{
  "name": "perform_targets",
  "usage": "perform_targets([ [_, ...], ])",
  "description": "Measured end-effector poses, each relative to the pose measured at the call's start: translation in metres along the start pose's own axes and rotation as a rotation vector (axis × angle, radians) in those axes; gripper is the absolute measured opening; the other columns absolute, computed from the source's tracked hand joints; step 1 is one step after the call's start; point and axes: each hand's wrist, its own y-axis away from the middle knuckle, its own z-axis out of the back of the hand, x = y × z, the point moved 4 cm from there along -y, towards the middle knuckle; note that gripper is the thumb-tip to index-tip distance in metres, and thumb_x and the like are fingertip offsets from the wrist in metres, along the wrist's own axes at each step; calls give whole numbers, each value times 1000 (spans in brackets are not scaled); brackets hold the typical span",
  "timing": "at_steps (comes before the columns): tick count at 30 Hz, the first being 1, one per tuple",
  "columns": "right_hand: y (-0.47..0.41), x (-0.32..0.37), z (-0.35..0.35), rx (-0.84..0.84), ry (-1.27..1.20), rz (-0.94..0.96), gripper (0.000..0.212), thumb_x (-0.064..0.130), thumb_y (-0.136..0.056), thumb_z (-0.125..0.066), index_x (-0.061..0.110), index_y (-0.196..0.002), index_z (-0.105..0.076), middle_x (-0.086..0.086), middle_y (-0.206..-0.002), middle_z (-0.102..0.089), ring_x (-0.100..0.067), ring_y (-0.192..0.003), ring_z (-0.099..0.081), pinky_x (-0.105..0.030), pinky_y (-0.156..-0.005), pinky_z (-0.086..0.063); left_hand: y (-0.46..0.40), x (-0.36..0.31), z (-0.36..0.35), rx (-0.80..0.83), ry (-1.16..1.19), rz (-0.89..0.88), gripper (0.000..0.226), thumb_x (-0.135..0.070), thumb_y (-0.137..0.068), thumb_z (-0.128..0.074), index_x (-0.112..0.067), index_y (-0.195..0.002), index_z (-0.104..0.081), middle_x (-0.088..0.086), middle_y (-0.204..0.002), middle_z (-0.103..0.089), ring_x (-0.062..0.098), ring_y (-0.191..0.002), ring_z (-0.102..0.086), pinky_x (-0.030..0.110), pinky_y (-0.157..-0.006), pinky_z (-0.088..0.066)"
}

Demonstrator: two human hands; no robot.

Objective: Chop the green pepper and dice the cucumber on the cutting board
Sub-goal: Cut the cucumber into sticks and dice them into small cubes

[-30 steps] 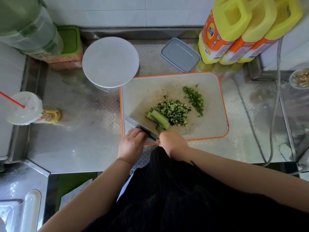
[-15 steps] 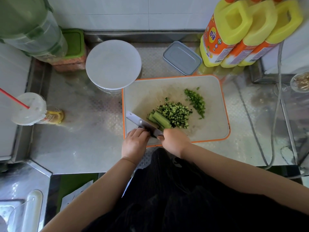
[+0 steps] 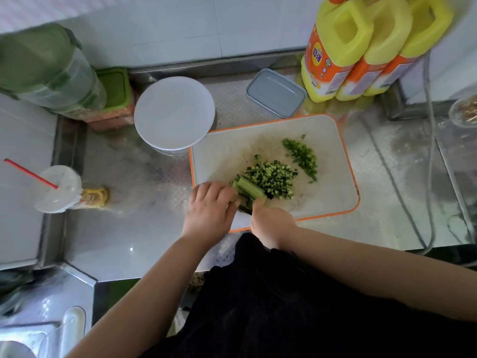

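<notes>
A patterned steel counter is seen from above, backed by a white tiled wall. Three yellow jugs with orange labels are stood at the far right corner, and a large clear bottle with green bands is placed at the far left. A round white lid is set just beside the far left corner of the cutting board, which is white with an orange rim. A grey lidded box is placed behind the board, a green-lidded container beside the bottle, and a plastic cup with a red straw at the left edge.

On the board, a heap of diced cucumber is gathered near the middle, with uncut cucumber strips lying against its near left side. A smaller pile of chopped green pepper is spread just beyond, toward the right.

The left hand is laid palm down over the near left end of the strips, fingers loosely extended on them. The right hand is curled at the board's near edge; a dark sliver is glimpsed between the hands, but what is gripped cannot be told.
</notes>
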Motion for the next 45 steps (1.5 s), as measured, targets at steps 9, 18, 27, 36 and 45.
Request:
perform_targets([
  [9,11,6,6,6,29,62,63,1,-88,-54,-3,-141,-20,-16,-116,-60,-35,-100,-62,-39,-70,-44,-42,-4,-21,839,52,14,39,-39,-105,-25,-18,-88,-52,-1,-88,-45,24,-100,-48,29,-77,-28],
  [18,21,5,20,-21,-4,123,57,3,-89,-54,-4,-137,-24,-12,-91,-61,-34,-89,-63,-35,-61,-37,-57,-1,-22,1009,-4,129,69,-52,-102,-15,-2,-106,-62,17,-101,-62,30,-97,-58,41,-90,-45],
  [27,26,-7,31,-46,31,153,42,-1,-82,-55,3,-117,-32,-4,-60,-39,-19,-48,-37,-32,-45,-29,-77,2,-17,941,53,157,53,-45,-103,-26,-10,-101,-66,8,-104,-63,25,-99,-57,34,-87,-42],
  [36,34,-74,43,-341,-312,-140,14,27,-96,-43,14,-97,-40,2,-62,-47,-21,-52,-46,-30,-48,-36,-78,25,43,-300,354,237,16,-13,-91,-62,-8,-107,-60,0,-105,-54,20,-84,-58,33,-73,-49],
  [45,41,-98,41,-514,-570,-232,17,27,-95,-52,12,-102,-47,3,-66,-52,-26,-63,-57,-34,-54,-44,-66,-1,-45,506,-101,-131,46,-23,-78,-75,-19,-122,-61,7,-124,-56,31,-113,-51,41,-89,-42],
])
